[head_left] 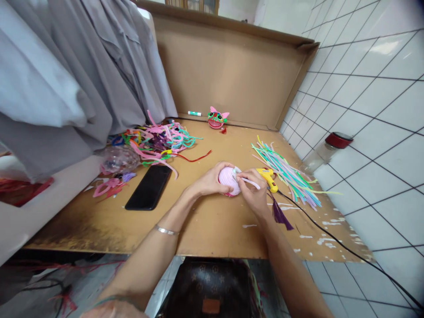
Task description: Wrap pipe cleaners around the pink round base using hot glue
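Observation:
My left hand [209,180] cups a round pink ball wound from pipe cleaner [228,180] just above the wooden tabletop [212,221]. My right hand [253,192] pinches the loose pink pipe-cleaner end [249,182] that runs off the ball's right side. Both hands are closed around the work at the middle of the table. A yellow glue gun [269,178] lies just right of my right hand, its black cord [331,238] trailing toward the lower right. A dark purple tassel [280,215] lies beside my right wrist.
A black phone [149,187] lies left of my hands. A tangle of coloured pipe cleaners [159,141] sits at the back left, a fan of straight pastel ones [288,170] at the right. A small pink cat mask figure [217,118], a glue stick [194,113], a red-lidded jar [327,150].

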`<state>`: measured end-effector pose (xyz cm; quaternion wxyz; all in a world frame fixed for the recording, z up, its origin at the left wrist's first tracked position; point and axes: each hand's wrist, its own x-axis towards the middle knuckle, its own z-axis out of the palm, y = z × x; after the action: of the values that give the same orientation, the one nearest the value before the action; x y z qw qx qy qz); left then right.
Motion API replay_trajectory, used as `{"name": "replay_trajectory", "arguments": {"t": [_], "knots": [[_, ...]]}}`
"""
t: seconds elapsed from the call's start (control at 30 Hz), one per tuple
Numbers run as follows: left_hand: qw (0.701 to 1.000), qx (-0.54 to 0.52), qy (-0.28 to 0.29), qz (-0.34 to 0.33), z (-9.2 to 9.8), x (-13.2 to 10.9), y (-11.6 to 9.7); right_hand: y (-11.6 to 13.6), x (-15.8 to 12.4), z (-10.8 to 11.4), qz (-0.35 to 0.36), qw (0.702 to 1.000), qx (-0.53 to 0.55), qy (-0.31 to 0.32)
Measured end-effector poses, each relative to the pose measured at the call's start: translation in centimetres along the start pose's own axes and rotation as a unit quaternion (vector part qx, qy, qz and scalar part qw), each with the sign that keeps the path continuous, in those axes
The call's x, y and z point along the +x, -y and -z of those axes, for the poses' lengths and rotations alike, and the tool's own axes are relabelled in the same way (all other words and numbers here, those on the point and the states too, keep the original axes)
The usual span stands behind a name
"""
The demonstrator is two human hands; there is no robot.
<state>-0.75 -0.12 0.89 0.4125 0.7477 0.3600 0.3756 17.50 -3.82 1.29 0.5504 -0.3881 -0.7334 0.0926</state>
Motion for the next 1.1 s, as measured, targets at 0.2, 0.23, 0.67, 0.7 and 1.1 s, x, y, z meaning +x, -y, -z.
{"name": "replay_trajectory", "arguments": {"t": [0.2,0.23,0.67,0.7,1.1], "knots": [[0.994,0.099,-0.014,-0.046,0.4,-0.1,-0.8,0.0,0.0,-0.1,-0.003,1.000,0.007,0.001],[0.993,0.110,-0.016,-0.051,0.4,-0.1,-0.9,0.0,0.0,-0.1,-0.004,1.000,0.007,0.002],[0.988,0.145,-0.004,-0.054,0.4,-0.1,-1.3,0.1,0.1,-0.1,0.002,1.000,0.000,-0.010],[0.988,0.146,-0.004,-0.054,0.4,-0.1,-1.4,0.1,0.1,-0.1,0.003,1.000,0.001,-0.012],[0.996,0.084,-0.019,-0.025,0.3,-0.4,-1.6,0.0,0.0,-0.1,-0.008,1.000,-0.009,-0.007]]}}
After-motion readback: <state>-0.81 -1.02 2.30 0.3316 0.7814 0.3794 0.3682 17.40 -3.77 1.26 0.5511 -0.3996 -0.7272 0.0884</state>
